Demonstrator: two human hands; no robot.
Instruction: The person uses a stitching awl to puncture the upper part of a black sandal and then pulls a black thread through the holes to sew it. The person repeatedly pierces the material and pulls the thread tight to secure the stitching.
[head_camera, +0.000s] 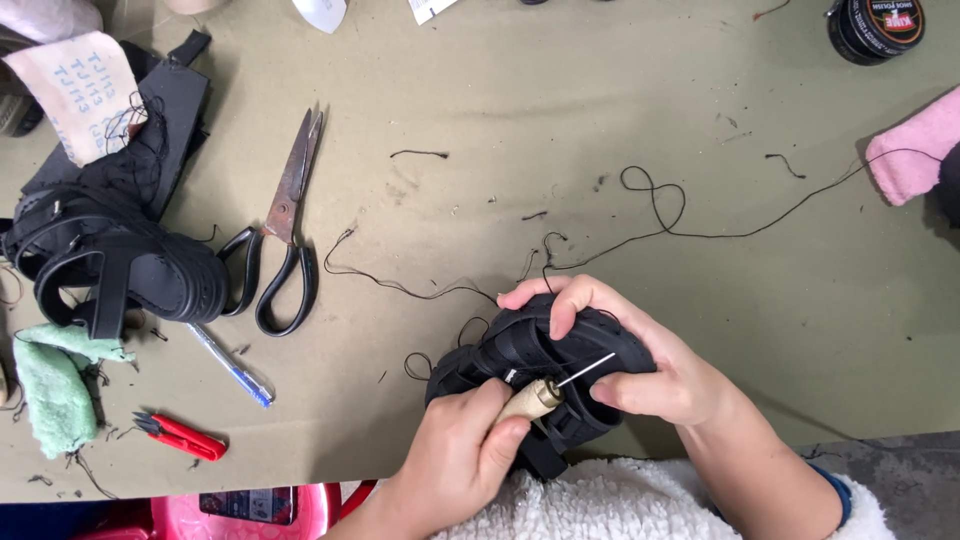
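Black strappy rubber sandal clamped firm in my right hand, steadying it; my left hand fists wooden-handled steel awl, needle angled at sole edge.

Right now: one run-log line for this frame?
left hand: grips wooden-handled awl | right hand: holds black sandal | awl tip at sandal | thread trailing on table

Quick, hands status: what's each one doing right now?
Left hand: closed on the wooden-handled awl.
Right hand: closed around the black sandal.
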